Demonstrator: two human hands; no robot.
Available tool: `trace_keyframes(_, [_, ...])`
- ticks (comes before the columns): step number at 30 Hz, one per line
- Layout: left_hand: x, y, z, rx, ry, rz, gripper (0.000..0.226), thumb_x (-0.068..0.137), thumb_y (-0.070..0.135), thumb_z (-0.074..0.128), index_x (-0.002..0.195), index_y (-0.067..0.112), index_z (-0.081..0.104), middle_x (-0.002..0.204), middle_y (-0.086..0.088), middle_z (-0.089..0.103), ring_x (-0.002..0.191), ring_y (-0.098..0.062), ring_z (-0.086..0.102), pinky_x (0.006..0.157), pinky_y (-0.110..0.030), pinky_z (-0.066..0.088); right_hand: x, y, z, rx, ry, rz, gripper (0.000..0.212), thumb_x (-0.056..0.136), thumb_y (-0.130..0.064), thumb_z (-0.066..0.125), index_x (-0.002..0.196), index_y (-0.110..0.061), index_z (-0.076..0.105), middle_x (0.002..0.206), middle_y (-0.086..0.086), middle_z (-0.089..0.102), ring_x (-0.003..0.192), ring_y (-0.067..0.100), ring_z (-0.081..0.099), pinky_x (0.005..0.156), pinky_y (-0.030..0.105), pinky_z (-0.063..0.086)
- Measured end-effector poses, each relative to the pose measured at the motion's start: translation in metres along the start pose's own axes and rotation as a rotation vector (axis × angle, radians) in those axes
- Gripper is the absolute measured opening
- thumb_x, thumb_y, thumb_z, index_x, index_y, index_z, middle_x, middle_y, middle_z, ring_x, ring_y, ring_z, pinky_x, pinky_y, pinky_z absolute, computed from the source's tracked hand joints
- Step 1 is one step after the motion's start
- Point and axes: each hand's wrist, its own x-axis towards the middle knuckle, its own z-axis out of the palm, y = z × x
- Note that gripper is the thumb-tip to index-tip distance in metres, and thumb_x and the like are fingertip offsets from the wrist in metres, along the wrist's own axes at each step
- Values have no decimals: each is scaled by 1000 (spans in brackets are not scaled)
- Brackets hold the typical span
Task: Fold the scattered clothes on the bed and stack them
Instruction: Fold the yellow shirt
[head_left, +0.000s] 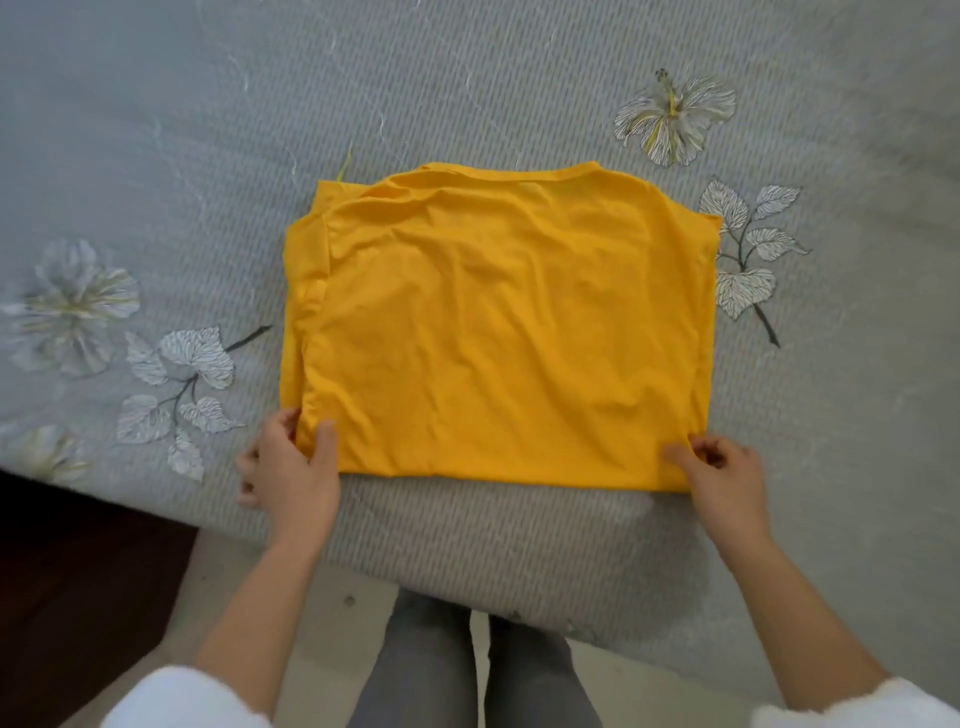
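A yellow shirt (509, 332) lies folded into a rough rectangle on the grey bedspread (467, 93), its neckline at the far edge and its sleeves tucked in along both sides. My left hand (293, 467) pinches the near left corner of the shirt between thumb and fingers. My right hand (719, 473) pinches the near right corner in the same way. Both corners stay low on the bed. No other clothes are in view.
The bedspread carries printed flowers (672, 117) and leaves (176, 384). The bed's near edge (467, 577) runs just in front of my legs (467, 670). A dark wooden piece (67, 582) stands at the lower left beside the bed.
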Motion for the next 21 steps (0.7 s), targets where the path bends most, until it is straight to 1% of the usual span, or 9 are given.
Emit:
trace_keyframes(3, [2, -3, -2, 83, -5, -23, 35, 93, 35, 54, 120, 13, 53, 115, -13, 58, 119, -35, 39, 102, -53, 26, 6, -1, -12, -62, -96, -72, 30, 78, -16, 74, 58, -14, 52, 63, 9, 48, 61, 22, 45, 55, 31, 29])
trace_keyframes(5, [6, -8, -7, 208, -41, 46, 36, 93, 38, 53, 120, 13, 54, 111, -13, 60, 116, -36, 43, 101, -51, 24, 9, -4, -20, -68, -167, -89, 33, 83, -9, 69, 58, -13, 46, 58, 5, 42, 55, 18, 40, 53, 31, 26])
trace_keyframes(7, [11, -19, -14, 346, -101, 185, 37, 94, 38, 54, 120, 13, 55, 106, -14, 63, 114, -36, 46, 100, -49, 23, 12, -2, -29, -56, -229, -104, 32, 86, -7, 64, 62, -13, 42, 58, 3, 39, 56, 17, 38, 55, 31, 26])
trace_keyframes(10, [19, -41, -29, 329, -138, 252, 39, 94, 37, 53, 119, 8, 58, 104, -18, 64, 114, -38, 45, 98, -53, 30, 15, 7, -45, 6, -352, -126, 32, 87, -3, 63, 64, -12, 43, 56, 2, 40, 58, 17, 40, 56, 30, 31])
trace_keyframes(12, [18, -51, -37, 344, -85, 232, 38, 92, 36, 52, 117, 9, 61, 102, -17, 64, 114, -38, 43, 98, -55, 30, 14, 14, -52, 10, -404, -143, 31, 84, -1, 68, 65, -11, 45, 56, 3, 44, 57, 17, 42, 56, 30, 33])
trace_keyframes(14, [12, -56, -38, 343, -52, 154, 27, 94, 26, 57, 115, 11, 60, 104, -15, 63, 117, -35, 41, 99, -54, 25, 11, 20, -53, -42, -422, -158, 30, 79, -2, 74, 64, -10, 49, 57, 3, 46, 56, 16, 44, 55, 29, 35])
trace_keyframes(16, [1, -52, -32, 309, -2, 56, 25, 91, 18, 60, 115, 13, 58, 111, -15, 61, 120, -34, 39, 99, -52, 23, 6, 26, -50, -157, -476, -158, 30, 75, -6, 79, 62, -11, 52, 54, 0, 48, 53, 13, 44, 52, 27, 33])
trace_keyframes(19, [-20, -25, -15, 262, 133, 30, 48, 78, 5, 60, 124, 11, 50, 129, -21, 46, 125, -39, 33, 99, -56, 25, 6, 26, -48, -256, -489, -146, 24, 76, -14, 80, 66, -9, 58, 57, 1, 53, 54, 13, 48, 54, 27, 36])
trace_keyframes(21, [-40, -4, 7, 231, 120, 197, 54, 75, 6, 60, 128, 8, 47, 134, -21, 40, 125, -40, 33, 100, -55, 26, 12, 16, -51, -140, -390, -124, 19, 81, -15, 75, 74, -4, 61, 66, 10, 60, 60, 18, 54, 59, 31, 42])
